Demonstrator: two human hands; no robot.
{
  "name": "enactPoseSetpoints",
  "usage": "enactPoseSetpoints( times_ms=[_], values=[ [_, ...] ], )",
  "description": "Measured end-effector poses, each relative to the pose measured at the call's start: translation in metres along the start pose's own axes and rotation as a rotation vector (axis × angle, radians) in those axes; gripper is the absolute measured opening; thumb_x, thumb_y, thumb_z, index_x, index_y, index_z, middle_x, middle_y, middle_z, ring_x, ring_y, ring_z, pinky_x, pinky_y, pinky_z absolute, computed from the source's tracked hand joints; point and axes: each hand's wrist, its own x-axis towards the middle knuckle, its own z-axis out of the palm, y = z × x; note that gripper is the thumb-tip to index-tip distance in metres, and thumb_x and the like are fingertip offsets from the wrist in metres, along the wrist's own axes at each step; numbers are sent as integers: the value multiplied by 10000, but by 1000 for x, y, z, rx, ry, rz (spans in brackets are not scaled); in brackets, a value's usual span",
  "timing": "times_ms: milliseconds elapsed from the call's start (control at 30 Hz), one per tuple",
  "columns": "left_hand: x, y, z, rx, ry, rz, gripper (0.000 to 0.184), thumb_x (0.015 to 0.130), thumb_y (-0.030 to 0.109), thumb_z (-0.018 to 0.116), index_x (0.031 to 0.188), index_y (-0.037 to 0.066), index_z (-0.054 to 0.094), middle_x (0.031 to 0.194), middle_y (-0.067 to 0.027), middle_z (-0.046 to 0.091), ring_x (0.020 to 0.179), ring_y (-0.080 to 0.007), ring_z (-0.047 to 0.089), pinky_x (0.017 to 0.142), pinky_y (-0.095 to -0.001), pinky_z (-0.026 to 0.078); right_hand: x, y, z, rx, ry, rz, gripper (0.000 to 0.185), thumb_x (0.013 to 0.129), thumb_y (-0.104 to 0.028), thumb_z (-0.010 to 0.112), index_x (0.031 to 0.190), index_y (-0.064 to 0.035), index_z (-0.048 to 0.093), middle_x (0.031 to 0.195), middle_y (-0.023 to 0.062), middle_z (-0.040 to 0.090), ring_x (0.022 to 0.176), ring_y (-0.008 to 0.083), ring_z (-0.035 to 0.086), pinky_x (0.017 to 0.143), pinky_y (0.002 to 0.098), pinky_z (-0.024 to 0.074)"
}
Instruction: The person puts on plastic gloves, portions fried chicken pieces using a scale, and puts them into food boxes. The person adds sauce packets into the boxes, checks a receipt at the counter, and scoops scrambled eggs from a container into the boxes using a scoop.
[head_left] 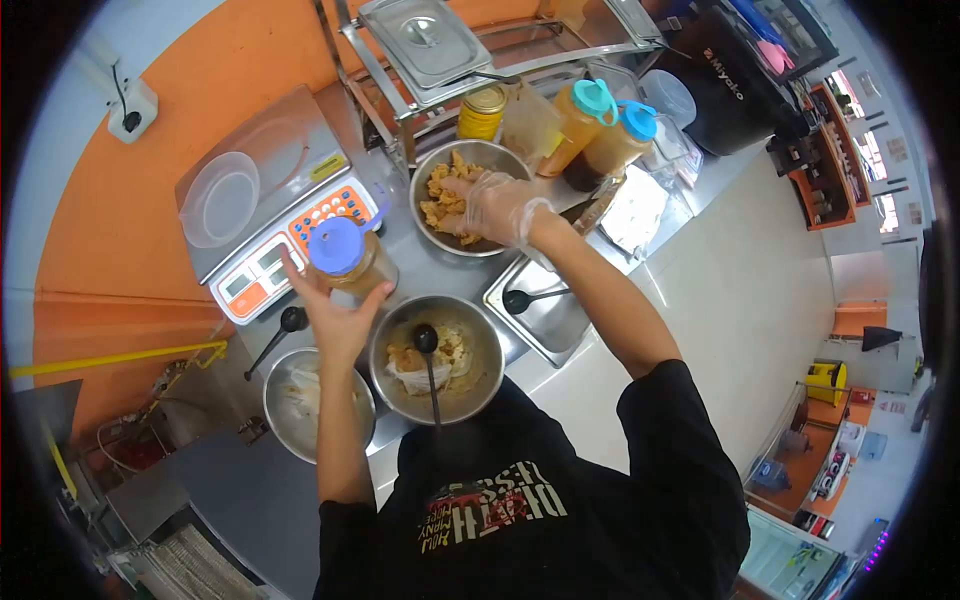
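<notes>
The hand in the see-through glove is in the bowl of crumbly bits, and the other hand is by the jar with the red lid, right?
Not quite: the head view shows a purple lid, not red. The gloved right hand is in the bowl of crumbly bits, and the left hand is by the jar.

Round purple plastic lid (336, 245); round turquoise plastic cap (592, 97); yellow cylindrical can (481, 116); black short-sleeved shirt (620, 510), white, red, yellow lettering.

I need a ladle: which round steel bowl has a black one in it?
The round steel bowl nearest the black shirt has the black ladle; the bowl around the gloved right hand and the leftmost bowl show none.
</notes>
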Motion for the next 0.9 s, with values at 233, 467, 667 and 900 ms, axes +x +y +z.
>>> enactPoseSetpoints(
  times_ms=[233,467,667,900],
  values=[
    [-1,4,0,75,-40,106,1217,663,57,867,1571,55,56,1289,-222,575,1192,-301,593,1014,-409,468,28,14,26,-55,-26,-59,407,873,-318,635,1207,-87,654,1082,210,690,1058,337,652,920,430,512],
    [-18,18,-26,153,-122,56,1174,646,61,875,1556,43,134,1288,-206,587,1191,-310,595,1026,-407,460,26,-10,-10,-37,-289,215,482,922,-453,564,1234,-94,641,1141,215,678,1097,357,642,917,444,515],
    [-25,15,-36,153,-103,31,1155,654,65,874,1552,46,147,1322,-207,553,1207,-309,582,1033,-411,455,29,-26,53,-121,-77,259,524,909,-499,590,1230,-88,643,1240,203,620,1110,340,647,929,447,524],
    [-24,13,-39,142,-119,36,1144,669,93,875,1551,46,147,1339,-217,540,1223,-319,572,1042,-411,447,28,-25,44,-104,-115,297,394,890,-397,626,1098,-73,710,1208,191,638,1104,329,653,907,446,538]
  ],
)
